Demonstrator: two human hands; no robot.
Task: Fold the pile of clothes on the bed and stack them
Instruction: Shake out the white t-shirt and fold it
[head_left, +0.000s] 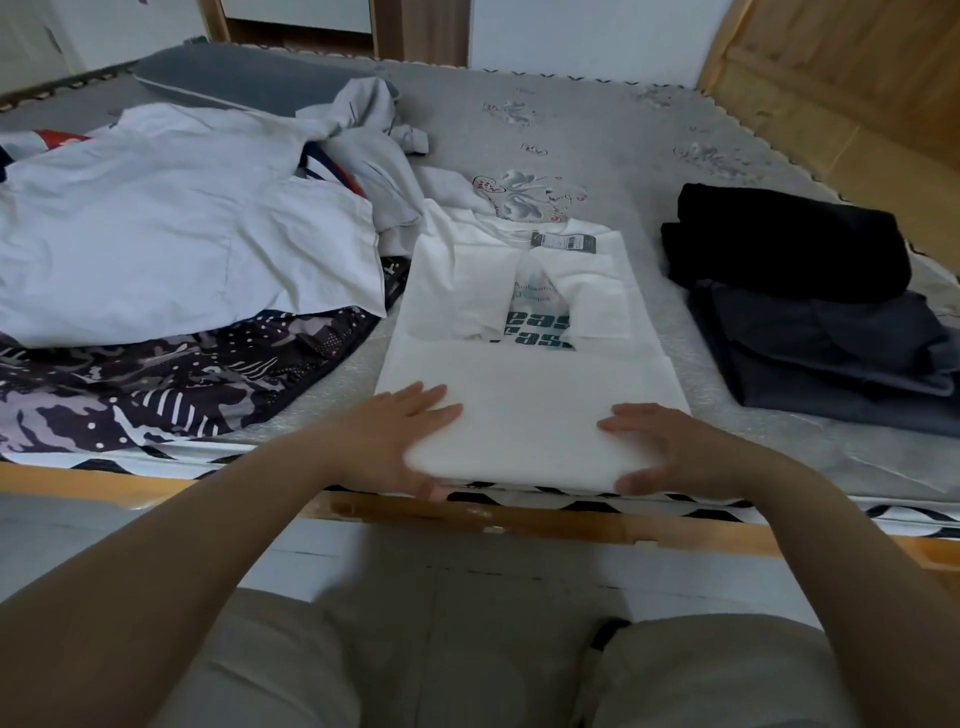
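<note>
A white T-shirt (524, 415) lies lengthwise on the grey mattress (597, 140), its sides folded inward so that the sleeves overlap across dark green lettering on the chest, with a small dark hang tag (563, 242) showing at the collar end, the far end from the person. The shirt's near hem sits at the mattress edge, just above the wooden bed frame (519, 519). The left hand (400, 441) grips the near left corner of the shirt, fingers lying flat on top of the cloth and thumb tucked beneath the hem. The right hand (670, 449) grips the near right corner in the same way, fingers spread on top and thumb under the edge. To the left of the shirt, touching its upper part, spreads the unfolded pile of clothes (197, 291): a large pale blue shirt (156, 234) on top, a dark patterned garment (171, 379) beneath it, and a crumpled grey garment (374, 135) at the back. Well apart on the right stands a stack of folded clothes (810, 312), a black piece above dark grey ones. A grey pillow (234, 73) lies at the far left of the mattress.
</note>
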